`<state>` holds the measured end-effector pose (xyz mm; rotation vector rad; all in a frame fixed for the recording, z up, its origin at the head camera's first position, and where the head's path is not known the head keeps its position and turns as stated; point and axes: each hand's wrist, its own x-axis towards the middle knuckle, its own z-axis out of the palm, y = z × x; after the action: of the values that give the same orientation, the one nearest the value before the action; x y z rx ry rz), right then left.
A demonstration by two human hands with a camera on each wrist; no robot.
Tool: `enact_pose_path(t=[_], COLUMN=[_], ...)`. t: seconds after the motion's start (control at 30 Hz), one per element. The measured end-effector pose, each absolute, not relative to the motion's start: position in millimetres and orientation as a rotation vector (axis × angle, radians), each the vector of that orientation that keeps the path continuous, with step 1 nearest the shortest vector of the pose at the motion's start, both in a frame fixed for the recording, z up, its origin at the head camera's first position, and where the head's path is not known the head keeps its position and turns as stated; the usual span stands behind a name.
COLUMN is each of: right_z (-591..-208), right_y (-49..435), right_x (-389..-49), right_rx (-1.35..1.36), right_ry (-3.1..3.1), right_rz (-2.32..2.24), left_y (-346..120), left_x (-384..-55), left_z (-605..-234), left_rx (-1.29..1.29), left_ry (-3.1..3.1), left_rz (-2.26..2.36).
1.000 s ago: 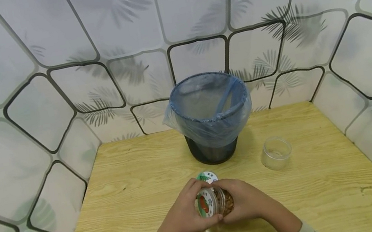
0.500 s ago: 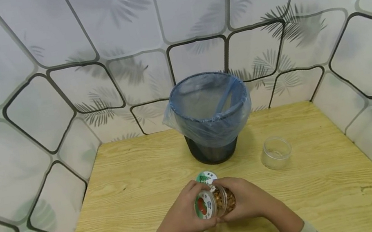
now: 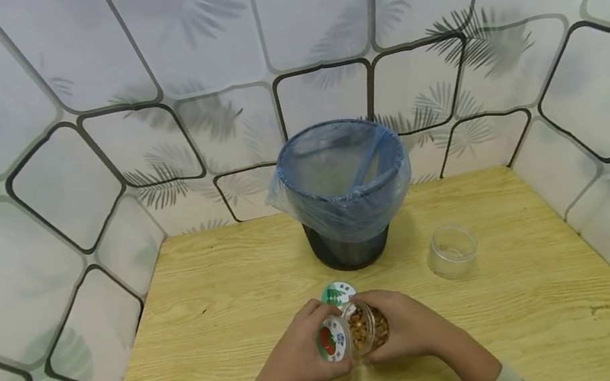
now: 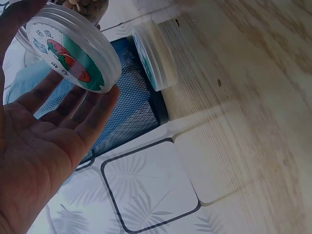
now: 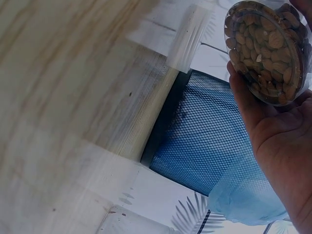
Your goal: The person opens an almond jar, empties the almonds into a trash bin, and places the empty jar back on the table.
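Observation:
In the head view my left hand (image 3: pixel 304 351) grips a clear round lid (image 3: pixel 333 339) by its rim; its white-and-green label shows red peppers. The fingers curl around the rim in the left wrist view. My right hand (image 3: pixel 398 324) holds a clear plastic jar (image 5: pixel 263 53) of brown nuts that look like almonds. Tilted toward the left, the jar shows nuts through its mouth, with the lid close beside the rim. Just beyond the hands sits a clear round container top (image 3: pixel 337 293) with a white-and-green leaf label, partly covered by the hands.
A black mesh bin (image 3: pixel 349 254) lined with a blue plastic bag (image 3: pixel 352 213) stands at the back of the wooden table (image 3: pixel 224 286). To its right is an open clear jar (image 3: pixel 452 253) with a few bits inside. Patterned walls enclose three sides.
The lid has shifted left, away from the jar, and the jar's mouth has come into view. The right hand has moved slightly right with the jar.

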<state>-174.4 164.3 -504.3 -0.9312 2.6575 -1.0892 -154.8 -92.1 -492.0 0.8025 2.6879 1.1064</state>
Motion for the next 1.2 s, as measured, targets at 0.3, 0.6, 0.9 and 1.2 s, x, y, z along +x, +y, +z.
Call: enact_pose_path(t=[0.3,0.6,0.9,1.2], right_z=[-503,-506,-506,-504], right_y=[164,165,164,162], right_x=[-175,-176,-176,-177], right_rx=[-0.933,-0.927,-0.918,-0.939], right_ry=[2.662,2.658,2.656,2.665], right_rz=[-1.081,-1.09,-1.097,-1.084], left_y=[-94,-98,-104,-110], left_x=[-157,-157,-159,-161], left_z=[-495,-496,-497,-499], left_rx=[0.791,0.751,0.701,0.615], left_ry=[2.7,2.715,2.755,2.717], left_rz=[1.072,1.028,0.984,0.961])
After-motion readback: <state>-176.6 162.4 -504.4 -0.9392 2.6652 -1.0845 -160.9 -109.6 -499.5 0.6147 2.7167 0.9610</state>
